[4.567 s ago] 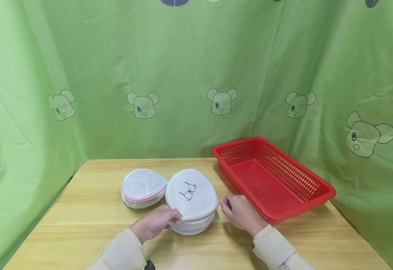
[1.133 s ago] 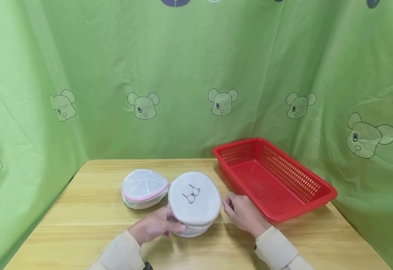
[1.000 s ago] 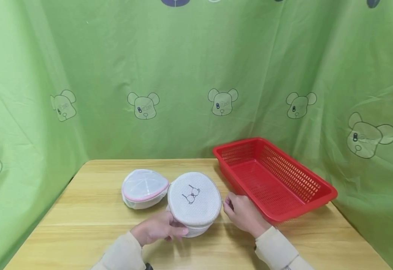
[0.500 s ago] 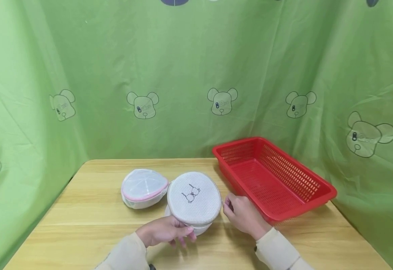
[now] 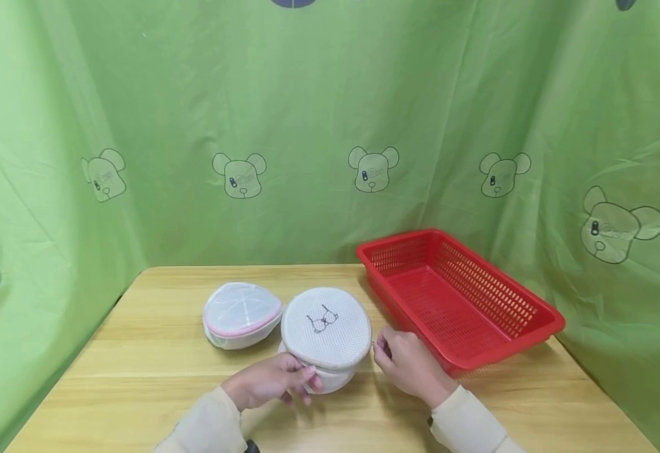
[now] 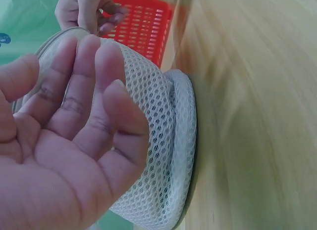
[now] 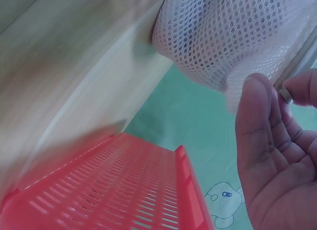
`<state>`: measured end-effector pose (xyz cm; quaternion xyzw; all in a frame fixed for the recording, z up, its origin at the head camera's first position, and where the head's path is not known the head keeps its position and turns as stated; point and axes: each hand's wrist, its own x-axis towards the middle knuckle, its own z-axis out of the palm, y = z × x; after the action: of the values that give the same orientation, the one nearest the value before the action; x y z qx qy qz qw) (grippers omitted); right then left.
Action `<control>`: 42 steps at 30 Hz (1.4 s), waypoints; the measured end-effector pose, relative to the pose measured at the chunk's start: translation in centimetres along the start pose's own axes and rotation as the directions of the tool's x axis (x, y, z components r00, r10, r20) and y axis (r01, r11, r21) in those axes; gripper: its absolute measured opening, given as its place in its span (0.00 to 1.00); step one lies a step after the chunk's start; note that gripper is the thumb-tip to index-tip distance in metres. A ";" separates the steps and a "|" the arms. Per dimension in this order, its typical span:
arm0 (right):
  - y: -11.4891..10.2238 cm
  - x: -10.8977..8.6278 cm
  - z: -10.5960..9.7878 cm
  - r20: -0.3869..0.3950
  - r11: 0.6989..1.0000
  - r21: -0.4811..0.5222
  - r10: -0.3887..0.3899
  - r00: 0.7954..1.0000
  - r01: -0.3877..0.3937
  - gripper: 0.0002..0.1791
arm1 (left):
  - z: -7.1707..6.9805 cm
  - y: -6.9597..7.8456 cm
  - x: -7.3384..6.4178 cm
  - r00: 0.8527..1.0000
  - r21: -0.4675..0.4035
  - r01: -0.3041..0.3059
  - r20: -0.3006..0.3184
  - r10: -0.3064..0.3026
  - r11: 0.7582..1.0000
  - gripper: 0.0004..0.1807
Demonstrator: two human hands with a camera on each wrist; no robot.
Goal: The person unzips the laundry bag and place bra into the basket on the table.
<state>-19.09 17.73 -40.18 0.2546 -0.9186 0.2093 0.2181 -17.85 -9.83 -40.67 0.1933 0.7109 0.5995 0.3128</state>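
While the right hand (image 5: pixel 411 365) pinches a small zipper pull (image 7: pixel 286 95) between thumb and finger, the left hand (image 5: pixel 273 380) lies at the near left side of the white mesh bag (image 5: pixel 326 327), its fingers loosely bent and slightly spread, the thumb apart from them. Whether its fingertips press against the mesh cannot be told for certain. The white mesh bag stands upright on the wooden surface (image 5: pixel 154 340), between the two hands, and its round top, tilted a little, bears a dark line drawing of a bra (image 5: pixel 322 319). The zipper pull sits at the bag's right edge, where the right wrist view shows a zipper track (image 7: pixel 303 57) running along the rim. In the left wrist view, a thick, padded mesh band (image 6: pixel 183 146) goes round the bag's base.

Just beyond the bag to the left lies a second pale bag (image 5: pixel 241 311) with a pink rim; the two sit very close together. A red basket (image 5: pixel 437 302) with slotted walls stands at an angle on the right, near the right hand. Pale sleeves (image 5: pixel 205 425) cover both forearms. Behind everything hangs a green curtain (image 5: pixel 307 94) printed with outlined bear faces (image 5: pixel 373 173).
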 end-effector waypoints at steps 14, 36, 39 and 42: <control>-1.3 -0.3 -0.2 0.023 0.998 0.063 -0.027 0.999 0.025 0.09 | -0.6 0.0 0.1 0.998 -0.096 -0.015 -0.070 0.008 0.995 0.24; -2.8 -0.1 0.0 0.032 0.994 0.081 -0.080 0.996 0.077 0.09 | -0.3 0.2 0.9 0.981 -0.216 -0.043 -0.195 0.000 0.975 0.35; -3.0 0.0 0.1 0.016 0.994 0.060 -0.094 0.995 0.093 0.09 | -0.2 0.3 0.9 0.979 -0.222 -0.043 -0.205 -0.003 0.974 0.37; -3.1 0.0 0.1 0.006 0.994 0.049 -0.099 0.995 0.099 0.09 | 0.0 0.3 1.0 0.978 -0.228 -0.042 -0.208 -0.006 0.973 0.39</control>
<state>-17.39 15.22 -39.44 0.3059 -0.9004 0.2193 0.2180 -18.56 -9.12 -40.55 0.0984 0.6631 0.6980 0.2518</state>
